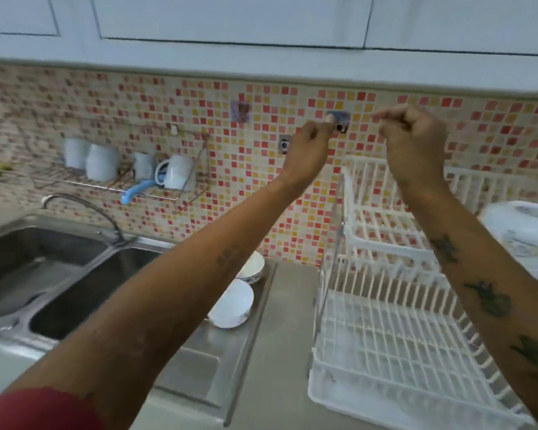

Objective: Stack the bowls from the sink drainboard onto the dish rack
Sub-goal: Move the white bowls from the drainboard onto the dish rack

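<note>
Two white bowls sit on the steel drainboard [230, 346] right of the sink: a near bowl [234, 304] tipped on its side and a far bowl [251, 268] with a blue-patterned rim, partly hidden by my left forearm. The white two-tier dish rack [395, 346] stands on the counter at the right, with nothing on its lower tier. Both arms are stretched out and raised in front of the tiled wall, well above the bowls. My left hand [308, 144] and my right hand [412, 135] have their fingers curled closed and hold nothing.
A double steel sink [59, 274] with a curved tap [84, 209] fills the left. A wire wall shelf [112, 178] holds several white mugs and a blue-handled tool. A white patterned dish [522, 225] sits at the far right. White cabinets hang overhead.
</note>
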Available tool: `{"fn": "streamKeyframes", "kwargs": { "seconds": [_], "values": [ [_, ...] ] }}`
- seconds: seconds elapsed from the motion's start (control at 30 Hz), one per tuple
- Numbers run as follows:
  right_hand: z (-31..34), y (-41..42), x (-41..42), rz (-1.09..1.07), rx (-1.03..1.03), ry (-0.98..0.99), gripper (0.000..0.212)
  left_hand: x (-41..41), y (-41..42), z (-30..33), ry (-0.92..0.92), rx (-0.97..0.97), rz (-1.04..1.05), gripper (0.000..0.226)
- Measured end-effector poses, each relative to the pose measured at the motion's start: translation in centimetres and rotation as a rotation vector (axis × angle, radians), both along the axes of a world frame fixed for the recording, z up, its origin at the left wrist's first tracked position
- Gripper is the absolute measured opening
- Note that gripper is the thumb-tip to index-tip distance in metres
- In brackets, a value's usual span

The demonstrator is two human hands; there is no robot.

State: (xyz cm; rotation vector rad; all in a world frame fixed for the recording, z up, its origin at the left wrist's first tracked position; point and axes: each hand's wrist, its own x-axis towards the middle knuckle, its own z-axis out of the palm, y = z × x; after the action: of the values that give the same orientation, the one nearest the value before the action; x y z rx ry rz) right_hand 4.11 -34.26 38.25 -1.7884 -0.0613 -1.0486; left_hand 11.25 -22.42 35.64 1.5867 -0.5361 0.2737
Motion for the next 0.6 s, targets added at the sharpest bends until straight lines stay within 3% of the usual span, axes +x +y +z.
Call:
{"fn": "streamKeyframes", "kwargs": {
  "seconds": [0.17,0.33,0.43,0.6],
  "values": [
    [-2.3,10.9,3.2,0.289,-0.006,0.116,0.022,3.1,12.0,-4.0,0.260,-0.067,0.261,0.037],
    [-7.6,16.6,7.2,0.461,0.129,0.442,0.023,4.0,20.3,-10.4,0.502,-0.023,0.379,0.050],
    [-12.4,17.6,10.3,0.467,0.189,0.646,0.028,4.5,22.6,-15.0,0.626,0.047,0.401,0.051],
    [-21.4,16.4,14.0,0.334,0.301,0.966,0.044,4.3,23.4,-22.7,0.863,0.156,0.260,0.048]
  ]
}}
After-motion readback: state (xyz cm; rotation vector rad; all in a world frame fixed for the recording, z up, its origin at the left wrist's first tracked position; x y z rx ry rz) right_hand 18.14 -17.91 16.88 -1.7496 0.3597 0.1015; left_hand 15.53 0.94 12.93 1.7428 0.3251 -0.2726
